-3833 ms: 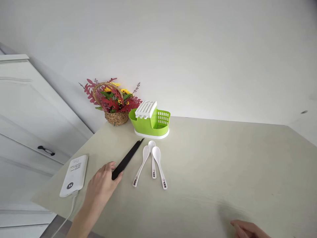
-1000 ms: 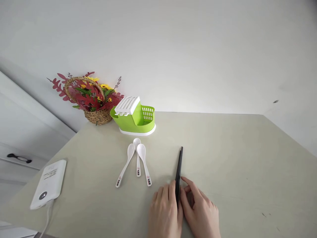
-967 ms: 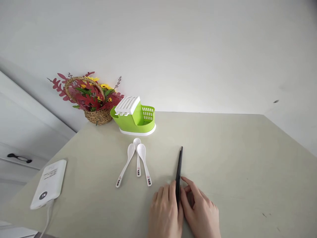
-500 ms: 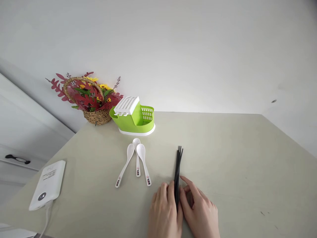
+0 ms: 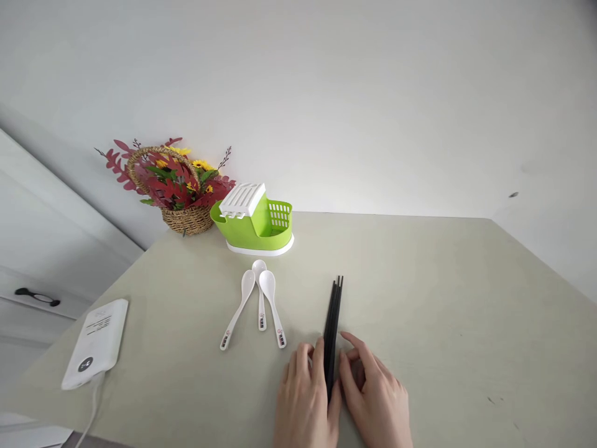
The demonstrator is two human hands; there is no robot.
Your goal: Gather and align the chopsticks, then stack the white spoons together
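Observation:
A bundle of black chopsticks [image 5: 334,316] lies on the pale table [image 5: 443,298], pointing away from me. My left hand [image 5: 305,401] presses against the bundle's near end from the left, and my right hand [image 5: 375,398] presses against it from the right, fingers flat on the table. Three white spoons [image 5: 259,300] lie fanned out to the left of the chopsticks. Behind them stands a green cutlery holder [image 5: 255,221] with a white slotted top.
A wicker basket of red and yellow flowers [image 5: 176,190] stands at the back left by the wall. A white power bank [image 5: 96,343] with a cable lies near the table's left edge. A white cabinet [image 5: 32,261] is beyond that edge.
The chopsticks went from the left of the spoons to the right, between both my hands. In the last second their far tips spread a little, then closed back together.

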